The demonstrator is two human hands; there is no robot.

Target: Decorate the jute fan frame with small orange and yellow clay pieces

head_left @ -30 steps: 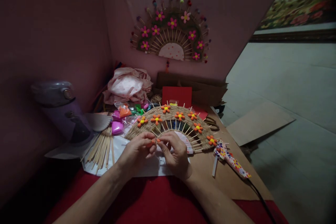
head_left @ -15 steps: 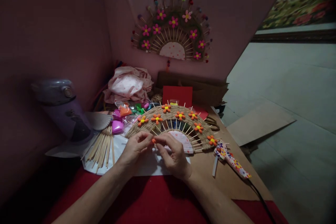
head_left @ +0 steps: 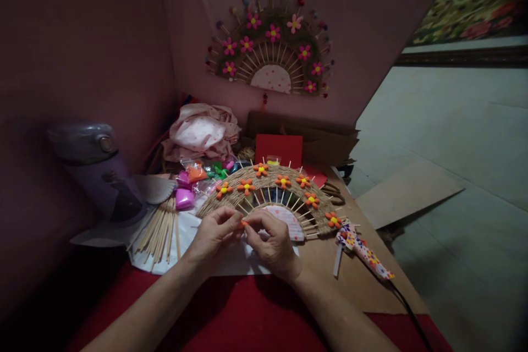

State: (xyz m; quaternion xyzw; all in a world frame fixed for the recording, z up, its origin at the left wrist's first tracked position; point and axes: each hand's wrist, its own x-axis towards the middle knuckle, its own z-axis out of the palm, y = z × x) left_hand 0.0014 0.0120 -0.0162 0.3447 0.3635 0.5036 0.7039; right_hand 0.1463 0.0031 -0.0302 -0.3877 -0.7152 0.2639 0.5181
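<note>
Pinched between the fingertips of my left hand [head_left: 216,236] and my right hand [head_left: 272,242] is a small bit of orange clay [head_left: 243,224]; most of it is hidden by the fingers. Just behind my hands lies a half-round fan [head_left: 270,179] of twine woven over thin sticks. Several orange clay flowers [head_left: 283,181] with yellow centres sit along its band, and a white dotted half-disc [head_left: 289,221] fills its base. Under my hands spreads a white sheet [head_left: 193,264]. My hands nearly touch each other, and both are closed.
A bundle of wooden sticks [head_left: 159,236] and a purple bottle [head_left: 105,176] stand at the left. Bagged coloured clay [head_left: 184,198] lies behind. A flower-patterned glue gun [head_left: 365,253] with a cord rests on cardboard [head_left: 330,286] at the right. Another fan [head_left: 272,49] hangs at the back.
My fingertips have shifted slightly around the orange clay, with the right fingertips a little closer to the left. The fan and the other things have stayed in place.
</note>
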